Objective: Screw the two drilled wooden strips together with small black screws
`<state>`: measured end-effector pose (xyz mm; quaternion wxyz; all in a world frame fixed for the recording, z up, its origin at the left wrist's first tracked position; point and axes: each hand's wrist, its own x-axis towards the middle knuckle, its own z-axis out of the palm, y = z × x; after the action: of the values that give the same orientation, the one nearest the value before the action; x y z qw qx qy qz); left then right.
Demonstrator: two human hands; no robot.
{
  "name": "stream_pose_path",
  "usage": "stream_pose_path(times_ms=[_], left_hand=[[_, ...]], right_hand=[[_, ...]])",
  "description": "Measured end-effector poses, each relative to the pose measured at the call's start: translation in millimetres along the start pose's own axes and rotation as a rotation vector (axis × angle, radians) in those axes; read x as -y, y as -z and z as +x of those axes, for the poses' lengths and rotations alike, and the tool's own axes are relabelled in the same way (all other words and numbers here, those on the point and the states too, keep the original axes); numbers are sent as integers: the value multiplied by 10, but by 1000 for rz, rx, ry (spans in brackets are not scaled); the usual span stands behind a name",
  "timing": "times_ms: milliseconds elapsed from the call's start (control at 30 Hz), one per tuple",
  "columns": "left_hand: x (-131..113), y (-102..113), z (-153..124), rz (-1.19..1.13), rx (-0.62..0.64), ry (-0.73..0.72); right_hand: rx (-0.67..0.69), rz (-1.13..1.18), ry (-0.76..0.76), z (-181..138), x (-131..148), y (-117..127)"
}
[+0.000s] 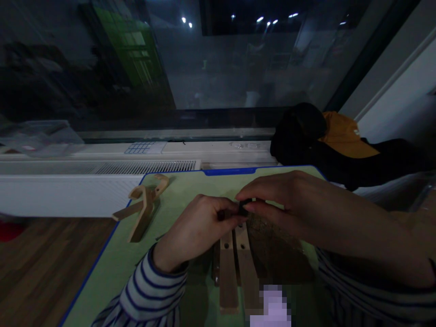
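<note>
Wooden bars (228, 277); fore-and-aft (nearly parallel)

Dark window (235, 72) at 12 o'clock, small white lights (184, 20) in its glass, white radiator (61, 195) at 9 o'clock, brown wood floor (61, 268) at 8 o'clock, pale wall (408, 81) at 2 o'clock
</note>
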<state>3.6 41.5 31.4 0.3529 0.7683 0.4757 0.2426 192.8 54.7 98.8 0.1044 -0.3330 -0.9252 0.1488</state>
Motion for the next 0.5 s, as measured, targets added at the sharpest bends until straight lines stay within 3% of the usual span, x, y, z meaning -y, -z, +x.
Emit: stream_pose_path(times_ms=[267,500], left_hand=[[17,12,-7,27,56,16],[9,63,-13,36,24,-29]], right_hand=[[0,-11,-29,-12,-9,-19],[-6,-18,-31,0,-22,-5]])
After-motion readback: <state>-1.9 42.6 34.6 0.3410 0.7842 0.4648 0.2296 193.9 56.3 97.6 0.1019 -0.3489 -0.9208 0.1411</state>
